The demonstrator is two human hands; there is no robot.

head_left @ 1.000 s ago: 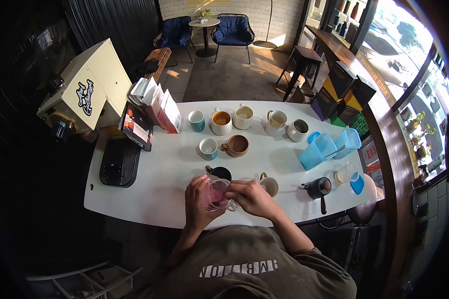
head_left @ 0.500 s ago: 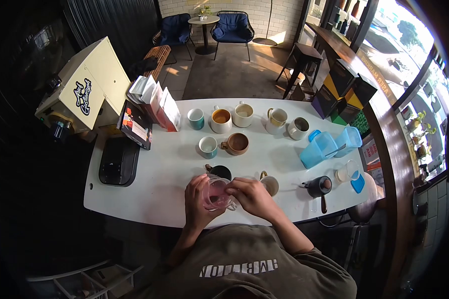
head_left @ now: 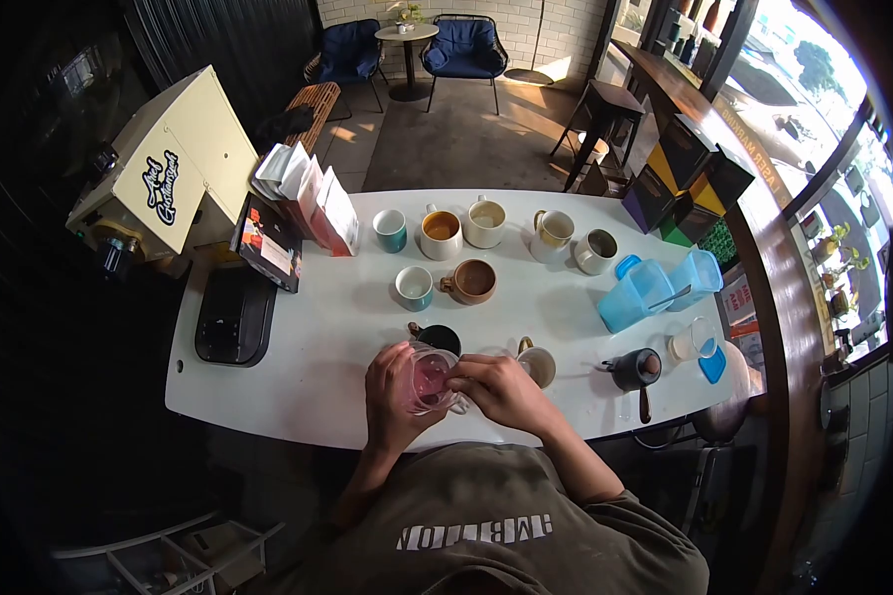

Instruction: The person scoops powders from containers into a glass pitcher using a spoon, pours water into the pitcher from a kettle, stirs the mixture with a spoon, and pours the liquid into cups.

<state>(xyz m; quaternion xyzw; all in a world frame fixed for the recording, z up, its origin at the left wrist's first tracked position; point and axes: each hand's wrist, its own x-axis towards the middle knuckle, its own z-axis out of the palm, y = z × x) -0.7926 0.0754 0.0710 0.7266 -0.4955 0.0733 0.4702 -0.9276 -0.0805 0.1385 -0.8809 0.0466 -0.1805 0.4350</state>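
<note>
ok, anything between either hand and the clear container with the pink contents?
Nothing visible. The left hand grips the clear container at its side, and the right hand has its fingers at the rim; what they pinch is hidden. The black mug shows just beyond the container, not between.

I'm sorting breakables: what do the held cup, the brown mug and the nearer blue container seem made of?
Held cup: smooth plastic or glass; its see-through wall leaves that open.
Brown mug: probably ceramic, perhaps glazed, given its thick rim and rounded handle.
Nearer blue container: likely smooth plastic, judging by its translucent tint.
</note>
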